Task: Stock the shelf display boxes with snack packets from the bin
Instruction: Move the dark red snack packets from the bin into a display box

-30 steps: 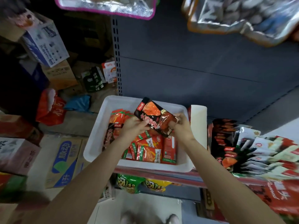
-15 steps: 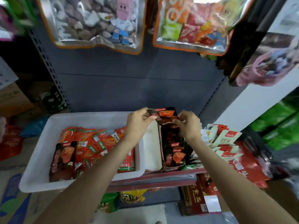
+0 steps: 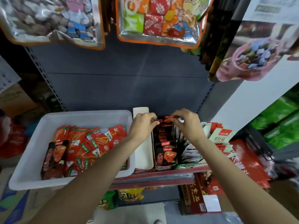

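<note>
A black-and-orange snack packet (image 3: 165,120) stands at the back of a narrow display box (image 3: 165,166) that holds a row of like packets. My left hand (image 3: 142,125) pinches its left top corner and my right hand (image 3: 186,122) pinches its right top corner. Left of the box sits a white bin (image 3: 24,167) with several red-orange packets (image 3: 95,143) and one black packet (image 3: 54,159) at its front left. An empty white box (image 3: 144,152) stands between the bin and the display box.
White and red packets (image 3: 218,135) fill boxes to the right on the red-edged shelf (image 3: 161,175). Large snack bags (image 3: 158,20) hang overhead against the grey back panel. Cartons and bags sit on the floor and lower shelf below.
Both hands carried the black packet from above the bin rightward to the display box and lowered it in behind the row. My view swung right and up.
</note>
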Demonstrator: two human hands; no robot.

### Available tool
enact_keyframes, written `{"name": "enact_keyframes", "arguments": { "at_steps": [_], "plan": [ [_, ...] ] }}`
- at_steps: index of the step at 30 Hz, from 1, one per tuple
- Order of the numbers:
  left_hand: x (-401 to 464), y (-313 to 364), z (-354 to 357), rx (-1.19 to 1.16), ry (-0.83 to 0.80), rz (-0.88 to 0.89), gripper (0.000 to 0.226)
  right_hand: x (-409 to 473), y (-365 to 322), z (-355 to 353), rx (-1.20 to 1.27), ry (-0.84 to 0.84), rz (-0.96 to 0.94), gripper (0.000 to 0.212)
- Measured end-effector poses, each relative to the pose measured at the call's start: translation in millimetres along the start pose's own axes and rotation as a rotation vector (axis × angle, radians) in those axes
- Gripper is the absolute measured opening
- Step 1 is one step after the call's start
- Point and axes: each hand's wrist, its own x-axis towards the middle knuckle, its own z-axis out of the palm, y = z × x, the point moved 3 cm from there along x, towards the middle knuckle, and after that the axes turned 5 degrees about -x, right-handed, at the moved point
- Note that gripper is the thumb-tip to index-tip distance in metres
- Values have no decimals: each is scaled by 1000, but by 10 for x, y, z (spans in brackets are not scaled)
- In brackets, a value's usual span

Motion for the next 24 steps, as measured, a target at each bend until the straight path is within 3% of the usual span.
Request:
{"name": "enact_keyframes", "arguments": {
  "at_steps": [4, 7, 11, 18, 24],
  "plan": [
    [11, 90, -29, -94, 30, 72, 15, 14, 28, -49, -115, 7, -23, 11],
    [29, 94, -61, -25, 79, 185, 8, 27, 23, -5, -178, -47, -27, 14],
    [63, 4, 9, 96, 0, 79, 7, 47, 15, 130, -249, -134, 31, 17],
    [115, -45, 51, 246, 6, 74, 11, 21, -31, 189, -254, 75, -63, 15],
    [104, -129, 138, 280, -37, -1, 10, 82, -57, 297, -397, -22, -68, 15]
  ]
}}
